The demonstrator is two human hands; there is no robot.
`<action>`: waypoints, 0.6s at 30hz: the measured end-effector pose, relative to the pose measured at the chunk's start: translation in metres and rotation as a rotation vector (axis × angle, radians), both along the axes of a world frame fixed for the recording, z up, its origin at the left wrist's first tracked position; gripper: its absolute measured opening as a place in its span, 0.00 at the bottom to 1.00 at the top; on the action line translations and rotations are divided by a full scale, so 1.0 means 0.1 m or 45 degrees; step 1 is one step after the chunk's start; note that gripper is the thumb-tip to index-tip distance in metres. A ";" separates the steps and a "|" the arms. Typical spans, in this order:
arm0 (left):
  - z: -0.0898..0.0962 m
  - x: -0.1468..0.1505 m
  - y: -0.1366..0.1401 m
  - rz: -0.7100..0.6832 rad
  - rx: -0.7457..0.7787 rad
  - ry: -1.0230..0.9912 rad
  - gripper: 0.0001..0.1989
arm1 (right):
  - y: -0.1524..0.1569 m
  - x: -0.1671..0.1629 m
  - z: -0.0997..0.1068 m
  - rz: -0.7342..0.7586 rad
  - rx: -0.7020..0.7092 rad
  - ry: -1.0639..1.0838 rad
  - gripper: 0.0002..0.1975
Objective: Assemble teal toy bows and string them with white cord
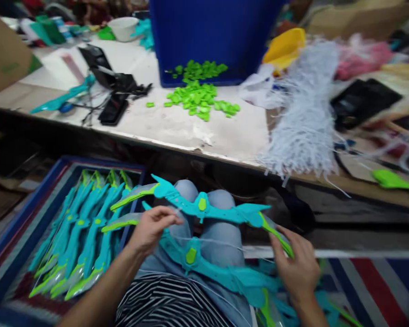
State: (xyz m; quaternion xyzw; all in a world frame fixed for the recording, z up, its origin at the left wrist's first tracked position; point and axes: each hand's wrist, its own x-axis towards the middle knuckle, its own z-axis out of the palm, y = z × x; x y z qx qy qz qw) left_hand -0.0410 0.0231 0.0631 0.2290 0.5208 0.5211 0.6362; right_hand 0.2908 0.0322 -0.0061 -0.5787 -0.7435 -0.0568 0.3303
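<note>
A turquoise toy bow [221,213] with a green centre piece and green-and-grey limbs is held out above my knees. My right hand [296,263] is closed round its right limb. With fingers pinched, my left hand [158,227] is just below the bow's left part, on what looks like the end of a thin white string. The string [221,241] crosses faintly over my jeans towards the right. A second toy bow [211,270] lies across my lap, nearer my body, its left part partly behind my left hand.
At left, a blue-rimmed tray [63,161] holds several strung toy bows [85,222]. On the table [139,120] are loose green pieces [197,95] before a blue bin [218,36], a black phone-like object [113,109], and a bundle of white strings [303,109] overhanging the edge.
</note>
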 end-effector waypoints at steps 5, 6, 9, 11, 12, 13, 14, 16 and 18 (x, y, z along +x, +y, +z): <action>-0.08 0.23 -0.02 -0.158 0.016 -0.163 0.21 | 0.60 -1.56 -0.05 0.717 -0.183 -0.201 0.21; -0.07 0.22 0.00 -0.163 0.033 -0.194 0.21 | 0.66 -1.76 -0.10 0.762 -0.240 -0.262 0.22; -0.02 0.08 0.03 -0.112 0.079 -0.250 0.24 | 0.85 -1.98 -0.19 0.847 -0.410 -0.300 0.22; 0.03 -0.08 0.01 0.014 0.104 -0.208 0.24 | 1.00 -1.88 -0.17 0.948 -0.552 -0.203 0.22; 0.05 -0.16 -0.01 0.095 0.119 -0.159 0.23 | 1.06 -1.80 -0.13 0.999 -0.646 -0.144 0.22; 0.07 -0.24 -0.02 0.179 0.136 -0.096 0.22 | 1.11 -1.72 -0.08 1.040 -0.754 -0.092 0.22; 0.08 -0.32 -0.03 0.267 0.153 -0.029 0.21 | 1.16 -1.64 -0.02 1.062 -0.868 -0.051 0.22; 0.07 -0.48 0.00 0.454 0.184 0.095 0.19 | 1.21 -1.53 0.06 1.050 -1.077 0.001 0.22; 0.04 -0.62 0.08 0.602 0.212 0.207 0.18 | 1.24 -1.49 0.11 1.013 -1.208 0.043 0.23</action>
